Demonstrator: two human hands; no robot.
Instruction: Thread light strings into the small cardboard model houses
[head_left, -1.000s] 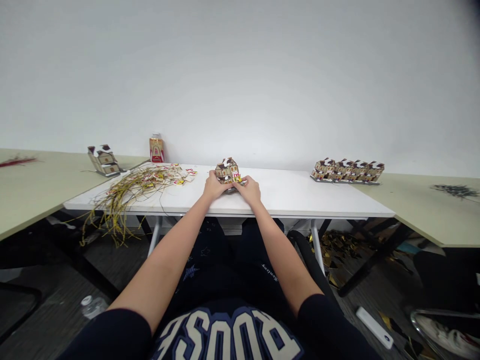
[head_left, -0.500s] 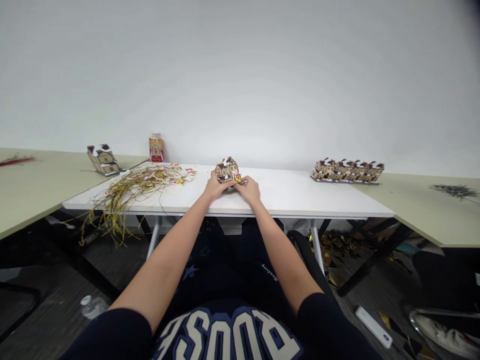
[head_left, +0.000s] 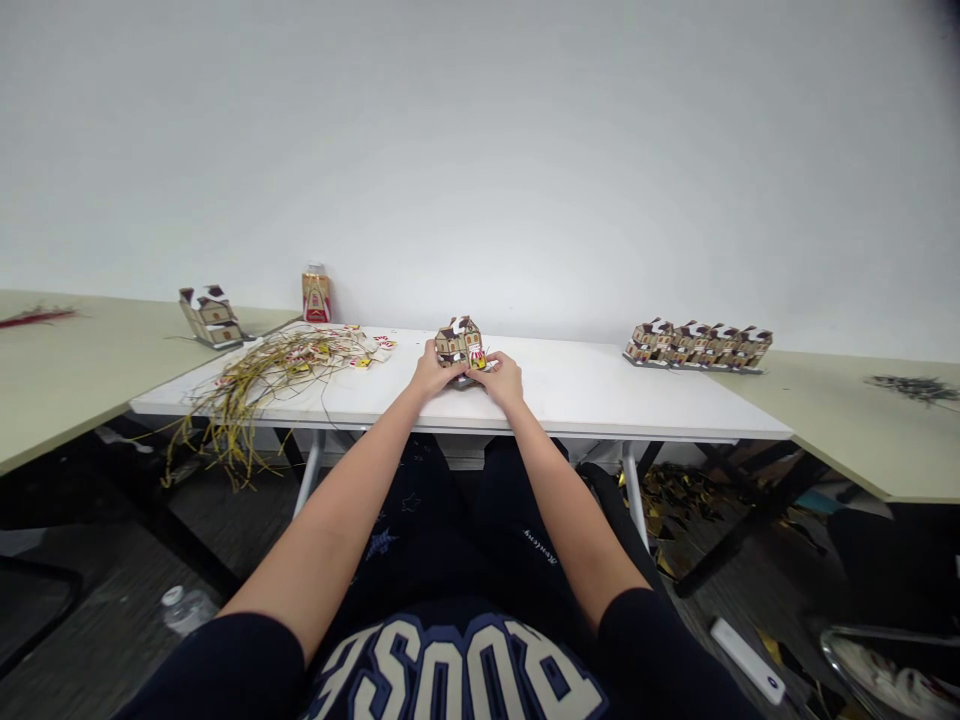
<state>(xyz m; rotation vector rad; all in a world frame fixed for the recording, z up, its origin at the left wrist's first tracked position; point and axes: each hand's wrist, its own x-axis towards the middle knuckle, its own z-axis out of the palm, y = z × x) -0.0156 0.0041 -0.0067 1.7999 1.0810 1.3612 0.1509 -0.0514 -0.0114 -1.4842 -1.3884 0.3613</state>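
**Model house [head_left: 457, 345] kept in two-handed grasp as its front is worked on**

In the head view, the only one supplied, little has been altered over the past second: the model house is still held above the near middle of the white table [head_left: 570, 390], but its front has been turned slightly, and a red-striped, yellow-edged piece [head_left: 477, 357] is now shown more squarely. By this, it is suggested that close handling at the front is not yet finished.

The house's left side and lower front are grasped by the fingers of the left hand [head_left: 433, 374]. Its lower right corner is pinched by the thumb and fingers of the right hand [head_left: 502, 380], just beside the striped piece; whether that piece is also gripped cannot be told.

Of containers, two are seen. A red-and-gold bottle [head_left: 316, 297] is stood by the wall, its contents hidden by its wrapping; a clear bottle [head_left: 186, 610] is left on the floor, its contents not discernible.

To the left, more striped pieces are tangled in a heap of yellowish strands [head_left: 262, 375], draped over the table's near edge. To the right, four similar houses [head_left: 697, 345] are lined up.
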